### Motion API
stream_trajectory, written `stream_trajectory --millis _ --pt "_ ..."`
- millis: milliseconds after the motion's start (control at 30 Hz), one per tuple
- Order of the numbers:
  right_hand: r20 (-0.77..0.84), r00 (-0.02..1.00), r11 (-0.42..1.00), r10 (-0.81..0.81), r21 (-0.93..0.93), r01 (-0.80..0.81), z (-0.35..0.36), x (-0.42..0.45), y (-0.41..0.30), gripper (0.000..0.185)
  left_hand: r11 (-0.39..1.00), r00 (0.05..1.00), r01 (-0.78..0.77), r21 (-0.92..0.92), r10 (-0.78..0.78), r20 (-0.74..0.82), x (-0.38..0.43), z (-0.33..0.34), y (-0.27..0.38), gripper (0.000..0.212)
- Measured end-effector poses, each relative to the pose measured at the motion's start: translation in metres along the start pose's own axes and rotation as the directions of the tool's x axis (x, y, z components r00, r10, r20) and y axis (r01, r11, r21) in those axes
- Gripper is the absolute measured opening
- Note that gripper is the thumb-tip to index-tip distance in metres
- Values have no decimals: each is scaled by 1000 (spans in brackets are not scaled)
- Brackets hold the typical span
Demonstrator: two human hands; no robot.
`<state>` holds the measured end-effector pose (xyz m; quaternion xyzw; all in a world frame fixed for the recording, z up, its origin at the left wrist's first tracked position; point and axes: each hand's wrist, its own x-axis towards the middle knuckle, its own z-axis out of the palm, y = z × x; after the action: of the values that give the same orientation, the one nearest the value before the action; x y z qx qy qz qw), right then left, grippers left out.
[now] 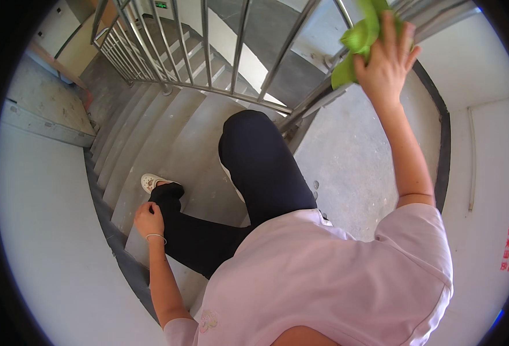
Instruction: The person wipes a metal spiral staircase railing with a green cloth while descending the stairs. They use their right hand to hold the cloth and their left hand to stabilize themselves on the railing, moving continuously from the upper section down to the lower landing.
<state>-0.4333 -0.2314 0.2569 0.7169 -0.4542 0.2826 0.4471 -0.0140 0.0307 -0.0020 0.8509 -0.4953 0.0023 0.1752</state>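
Observation:
My right hand [384, 69] is up at the top right with its fingers spread, pressing a bright green cloth [360, 41] against the metal railing. The cloth is bunched and drapes over the sloping rail [440, 21]; the hand is slightly blurred. Low on the other side, my left hand [149, 221] is beside my left leg in black trousers [207, 233]. Its fingers curl inward, and their inner side is hidden, though nothing shows in it. A thin band circles that wrist.
Concrete stairs [168, 129] descend toward the upper left, with a white clog [153, 182] on one step. Metal balusters [239, 47] border the stairwell. A white wall [42, 194] with dark skirting runs along the left. On the right, a concrete landing [349, 164] meets a wall bearing red writing.

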Motion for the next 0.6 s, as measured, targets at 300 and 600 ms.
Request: stream_trajectory --millis 300,600 --pt "907 184 768 -379 197 610 98 -130 -84 33 997 996 49 55 -53 71 -8 -4 1 12" --pt "920 301 959 -253 278 -45 221 -223 -150 37 988 988 156 1 -156 7 4 -11 10 15"
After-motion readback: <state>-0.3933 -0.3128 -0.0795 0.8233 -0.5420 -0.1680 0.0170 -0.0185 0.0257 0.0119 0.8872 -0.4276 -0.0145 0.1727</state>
